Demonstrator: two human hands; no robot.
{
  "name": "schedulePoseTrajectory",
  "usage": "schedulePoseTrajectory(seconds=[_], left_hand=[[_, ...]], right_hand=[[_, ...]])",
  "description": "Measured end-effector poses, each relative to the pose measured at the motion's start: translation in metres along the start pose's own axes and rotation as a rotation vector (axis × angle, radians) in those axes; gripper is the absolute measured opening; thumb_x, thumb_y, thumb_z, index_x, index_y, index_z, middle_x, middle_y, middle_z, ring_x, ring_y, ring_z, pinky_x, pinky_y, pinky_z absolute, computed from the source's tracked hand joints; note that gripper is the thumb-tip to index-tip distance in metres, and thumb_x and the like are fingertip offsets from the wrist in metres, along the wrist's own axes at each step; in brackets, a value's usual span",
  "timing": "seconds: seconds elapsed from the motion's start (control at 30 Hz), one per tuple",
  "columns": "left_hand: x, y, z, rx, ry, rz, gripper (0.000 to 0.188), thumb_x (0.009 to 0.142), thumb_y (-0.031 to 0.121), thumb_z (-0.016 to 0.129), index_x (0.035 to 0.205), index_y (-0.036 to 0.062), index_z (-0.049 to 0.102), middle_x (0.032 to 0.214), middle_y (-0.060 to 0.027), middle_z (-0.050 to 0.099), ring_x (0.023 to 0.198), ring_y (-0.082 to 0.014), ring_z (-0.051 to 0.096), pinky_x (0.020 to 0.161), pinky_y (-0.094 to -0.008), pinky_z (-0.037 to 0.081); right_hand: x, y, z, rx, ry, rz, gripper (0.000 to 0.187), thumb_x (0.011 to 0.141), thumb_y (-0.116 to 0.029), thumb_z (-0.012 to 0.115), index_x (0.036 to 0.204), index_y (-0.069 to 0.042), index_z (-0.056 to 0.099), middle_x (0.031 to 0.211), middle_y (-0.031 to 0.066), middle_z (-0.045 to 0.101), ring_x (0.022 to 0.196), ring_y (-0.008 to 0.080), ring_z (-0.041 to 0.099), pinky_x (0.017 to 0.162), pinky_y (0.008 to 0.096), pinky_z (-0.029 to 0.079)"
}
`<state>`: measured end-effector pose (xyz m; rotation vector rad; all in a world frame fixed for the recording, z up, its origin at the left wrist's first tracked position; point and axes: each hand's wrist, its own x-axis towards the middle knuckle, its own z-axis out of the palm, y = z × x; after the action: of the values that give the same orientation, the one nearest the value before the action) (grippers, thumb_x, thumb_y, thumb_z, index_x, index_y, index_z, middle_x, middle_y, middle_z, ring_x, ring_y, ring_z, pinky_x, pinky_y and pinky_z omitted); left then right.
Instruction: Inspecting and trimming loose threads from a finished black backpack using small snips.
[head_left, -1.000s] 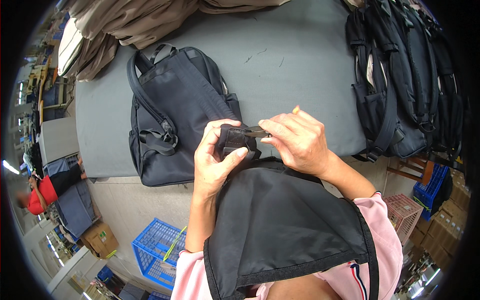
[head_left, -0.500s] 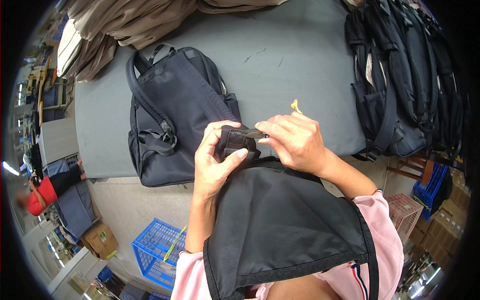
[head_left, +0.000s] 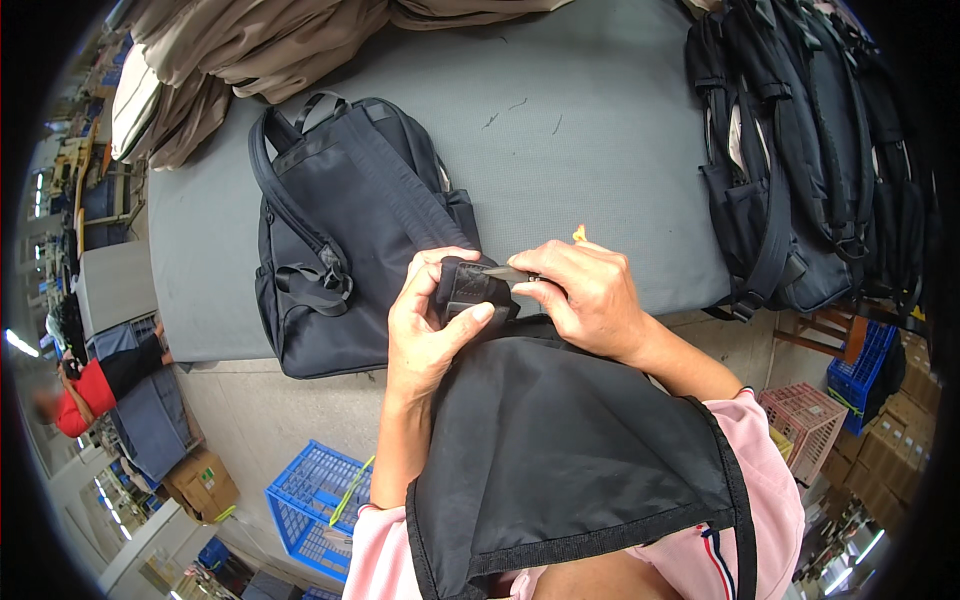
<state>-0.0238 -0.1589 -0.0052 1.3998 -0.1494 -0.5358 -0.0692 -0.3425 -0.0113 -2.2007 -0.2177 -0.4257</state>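
A dark backpack (head_left: 330,220) lies on the grey table, its padded straps facing up. My left hand (head_left: 418,325) is closed on the stitched end of a backpack strap (head_left: 466,288), thumb on the near side and fingers round the far side. Between the thumb and fingers of my right hand (head_left: 600,300) is a pair of thread snips (head_left: 507,273). Their metal tips meet the upper edge of the strap end, by the stitching. A small orange tie (head_left: 580,233) sticks out behind my right hand. Black cloth of an apron (head_left: 580,450) spreads below both hands.
Beige bags (head_left: 260,40) are piled at the table's far left. Several black backpacks (head_left: 790,170) stand along its right end. On the floor are a blue crate (head_left: 315,500), a pink crate (head_left: 805,425) and cartons (head_left: 885,460). A person in red (head_left: 80,400) is at far left.
My right hand has shifted slightly down and left, with the snips staying at the strap end. The orange tie now shows less. My left hand keeps its hold.
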Motion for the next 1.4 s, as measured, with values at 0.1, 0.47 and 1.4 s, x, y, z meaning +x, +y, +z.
schedulePoseTrajectory(seconds=[0.1, 0.47, 1.4], left_hand=[[0.001, -0.002, -0.001, 0.012, 0.001, 0.035, 0.041, 0.068, 0.003, 0.074, 0.106, 0.0001, 0.060, 0.109, -0.0045, 0.052, 0.099, -0.0128, 0.051, 0.089, -0.0252, 0.040], [-0.001, -0.005, -0.005, 0.119, -0.024, 0.120, 0.035, 0.074, 0.011, 0.072, 0.104, -0.0024, 0.059, 0.114, -0.0083, 0.051, 0.102, -0.0156, 0.050, 0.089, -0.0273, 0.040], [-0.023, -0.012, 0.016, 0.927, 0.222, 0.575, 0.036, 0.070, 0.016, 0.073, 0.099, -0.0023, 0.061, 0.127, -0.0251, 0.041, 0.114, -0.0346, 0.045, 0.093, -0.0433, 0.039]], right_hand=[[-0.005, -0.002, 0.003, 0.116, 0.067, 0.112, 0.024, 0.068, -0.002, 0.071, 0.091, -0.002, 0.063, 0.072, 0.0075, 0.062, 0.057, 0.0190, 0.058, 0.053, 0.0305, 0.044], [-0.010, 0.001, 0.004, 0.049, 0.086, 0.084, 0.022, 0.073, -0.011, 0.069, 0.092, -0.005, 0.061, 0.077, 0.0062, 0.062, 0.061, 0.0231, 0.059, 0.055, 0.0313, 0.044], [0.041, -0.007, 0.035, 0.483, -0.090, 0.518, 0.036, 0.081, -0.015, 0.068, 0.112, -0.007, 0.052, 0.069, 0.0012, 0.059, 0.060, 0.0061, 0.050, 0.059, 0.0230, 0.043]])
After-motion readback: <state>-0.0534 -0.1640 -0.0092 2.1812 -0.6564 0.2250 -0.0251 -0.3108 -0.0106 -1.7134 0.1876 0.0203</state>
